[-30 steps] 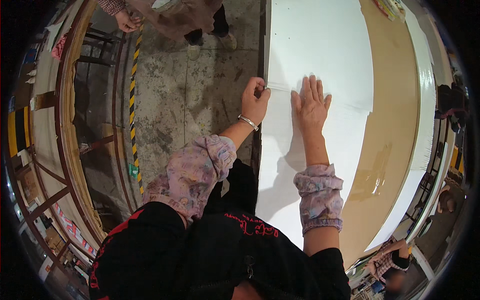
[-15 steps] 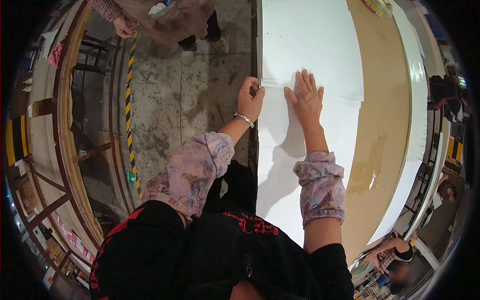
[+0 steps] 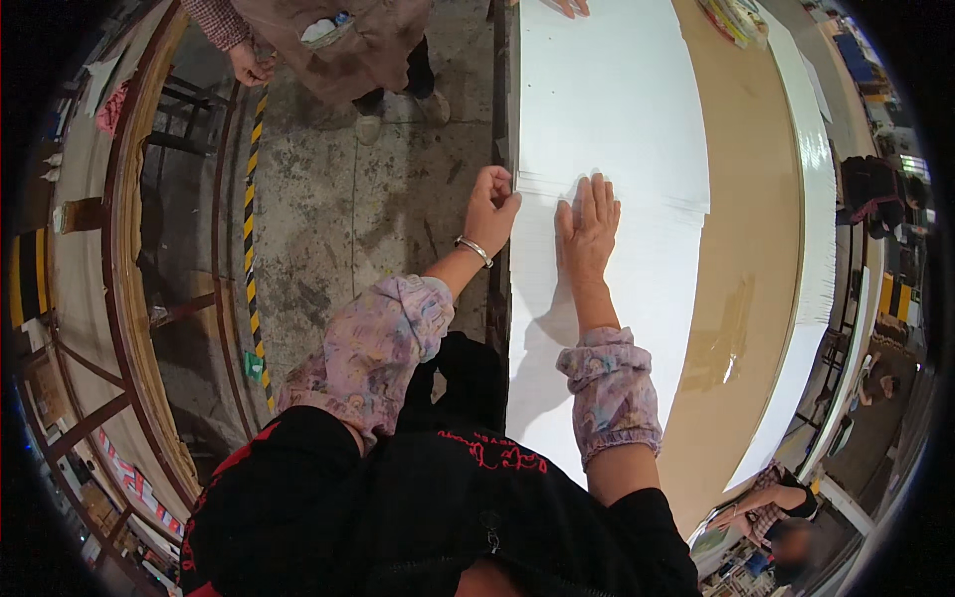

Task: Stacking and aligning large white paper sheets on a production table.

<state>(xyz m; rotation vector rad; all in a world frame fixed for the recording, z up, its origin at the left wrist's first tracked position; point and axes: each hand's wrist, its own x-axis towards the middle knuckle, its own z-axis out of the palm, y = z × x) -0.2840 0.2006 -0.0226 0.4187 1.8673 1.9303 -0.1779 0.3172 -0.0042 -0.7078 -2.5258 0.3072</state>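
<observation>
Large white sheets (image 3: 617, 129) lie in layers along the table, with a stepped overlap where several edges show close together. My left hand (image 3: 489, 214), a bracelet at its wrist, is at the sheets' left edge beside this overlap. Its thumb and bent fingers are pinched on the edge; how many layers they hold is hidden. My right hand (image 3: 592, 231) lies flat on the white surface just right of the overlap, its fingers stretched out and its thumb apart. Patterned sleeve covers (image 3: 617, 393) are on both my forearms.
A brown board (image 3: 751, 239) runs along the sheets' right side, with a white stack (image 3: 818, 229) beyond it. A person in a brown apron (image 3: 333, 50) stands at the far left. Another person's hand (image 3: 569, 8) rests on the sheets' far end. Striped tape (image 3: 251, 239) marks the floor.
My right hand has slid slightly toward me over the sheets, while my left hand stays at their edge. A co-worker's hand has come into view at the far end. The whole view has shifted a little.
</observation>
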